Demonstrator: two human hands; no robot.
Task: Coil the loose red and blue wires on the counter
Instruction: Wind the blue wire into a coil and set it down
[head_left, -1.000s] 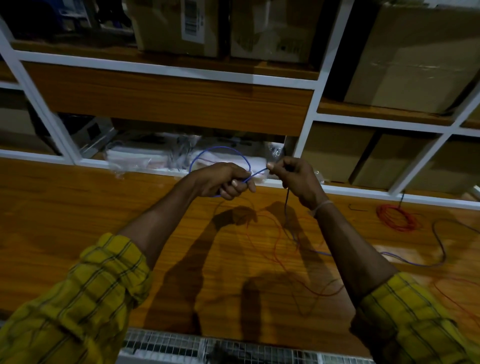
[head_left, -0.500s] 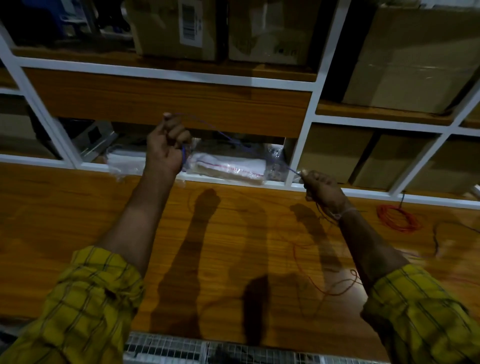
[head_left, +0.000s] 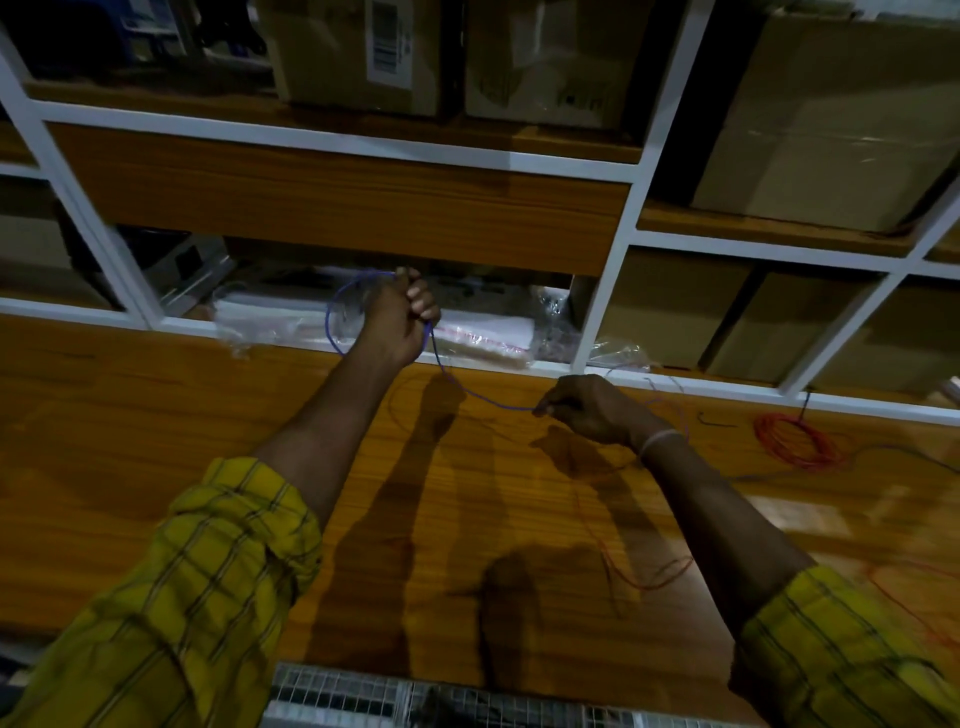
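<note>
Left hand (head_left: 397, 319) is up near the shelf opening, fingers (head_left: 418, 301) curled tight around the blue wire (head_left: 470, 391), with a loop of it arching out to the left of the fist. From that fist the blue wire sags down and across to the right hand (head_left: 589, 408), low over the wooden surface (head_left: 156, 415), where the fingertips pinch it at the left edge of the hand. Thin loose red wire (head_left: 649, 579) trails across the surface under and in front of the right forearm, blurred in places. A red coil (head_left: 792, 441) already lies flat on the surface, off to the right, well apart from both hands. Behind the left hand, clear plastic bags (head_left: 483, 335) sit in the lower shelf bay; cardboard boxes (head_left: 821, 119) fill the bays above.
</note>
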